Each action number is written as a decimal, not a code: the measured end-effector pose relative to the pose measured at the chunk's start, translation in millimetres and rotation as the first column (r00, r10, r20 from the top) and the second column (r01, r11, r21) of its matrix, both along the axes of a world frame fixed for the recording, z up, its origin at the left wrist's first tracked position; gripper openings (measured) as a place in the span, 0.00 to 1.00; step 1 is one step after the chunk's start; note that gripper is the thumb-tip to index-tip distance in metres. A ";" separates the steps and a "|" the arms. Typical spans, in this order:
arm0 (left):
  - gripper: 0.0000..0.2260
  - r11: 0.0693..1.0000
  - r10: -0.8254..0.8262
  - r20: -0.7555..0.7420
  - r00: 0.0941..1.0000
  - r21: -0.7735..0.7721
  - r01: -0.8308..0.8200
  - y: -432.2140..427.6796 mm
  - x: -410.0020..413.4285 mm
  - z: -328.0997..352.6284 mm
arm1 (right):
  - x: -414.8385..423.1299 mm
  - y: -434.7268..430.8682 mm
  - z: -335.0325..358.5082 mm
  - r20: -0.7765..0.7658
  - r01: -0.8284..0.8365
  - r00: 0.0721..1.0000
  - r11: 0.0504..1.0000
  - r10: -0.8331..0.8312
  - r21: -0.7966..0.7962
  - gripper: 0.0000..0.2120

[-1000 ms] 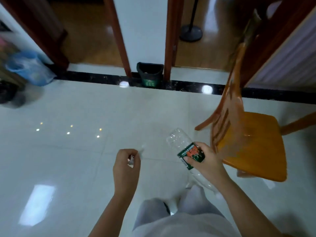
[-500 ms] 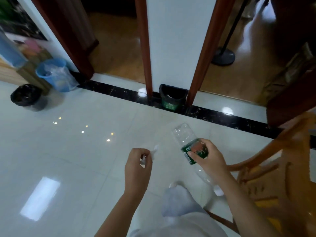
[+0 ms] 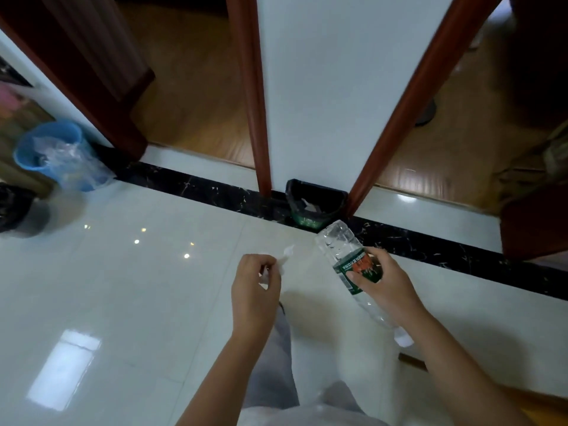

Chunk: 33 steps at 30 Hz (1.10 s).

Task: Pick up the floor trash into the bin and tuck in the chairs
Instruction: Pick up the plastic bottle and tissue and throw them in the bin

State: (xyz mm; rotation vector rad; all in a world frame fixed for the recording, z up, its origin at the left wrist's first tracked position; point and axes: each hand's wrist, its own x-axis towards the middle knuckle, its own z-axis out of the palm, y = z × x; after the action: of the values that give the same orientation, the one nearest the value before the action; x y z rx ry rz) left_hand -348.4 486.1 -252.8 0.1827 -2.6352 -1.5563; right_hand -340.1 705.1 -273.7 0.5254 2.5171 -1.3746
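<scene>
Closing on the small black plastic bin (image 3: 307, 221) is the main change. Over the last second the bin has grown larger in the head view, and it now sits just beyond both hands. The orange wooden chair (image 3: 544, 407), previously prominent on the right, has slid to a strip at the lower right edge. Both grips are unchanged.

- Left hand (image 3: 255, 290): fingers curled, thumb and forefinger pinching a crumpled white paper scrap (image 3: 287, 258).
- Right hand (image 3: 385, 287): fingers and thumb wrapped round the green-and-red label of a clear plastic bottle (image 3: 336, 244). The base points at the bin and the white cap points toward the person.

Both items are off the glossy white tiled floor (image 3: 123, 302) and near the bin mouth, but not yet over it.

Judgement: the carry is nearly complete, and release into the bin is the next step. Chair tucking is not yet started.

Containers:
- Black plastic bin: stands against the white wall between two red-brown door frames and holds white scraps (image 3: 310, 207).
- Blue plastic bucket (image 3: 46, 142), left: fitted with a clear plastic liner; other contents cannot be determined.
- Black bag-lined container (image 3: 18, 210), far left edge: interior not visible.
</scene>
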 end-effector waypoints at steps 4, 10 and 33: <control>0.11 0.999 -0.011 0.035 0.999 -0.039 0.012 -21.1 -104.0 -19.9 | -101.2 -19.5 -29.5 0.066 0.044 0.997 0.994 -0.038 -0.097 0.22; 0.12 0.982 -0.071 -0.031 0.997 -0.180 0.064 -31.0 -249.8 -75.9 | -235.5 -15.4 -113.5 0.126 0.102 0.988 0.988 -0.088 -0.115 0.23; 0.07 0.995 0.059 0.183 0.981 -0.087 -0.044 53.1 -366.9 -349.1 | -435.2 50.3 -386.2 0.082 -0.192 0.980 0.973 0.183 0.124 0.27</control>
State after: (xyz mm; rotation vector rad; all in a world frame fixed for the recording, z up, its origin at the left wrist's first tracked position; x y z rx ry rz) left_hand -715.3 539.2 -601.9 0.4068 -2.8032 -1.4786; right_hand -775.2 755.4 -659.9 0.3416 2.5378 -1.1095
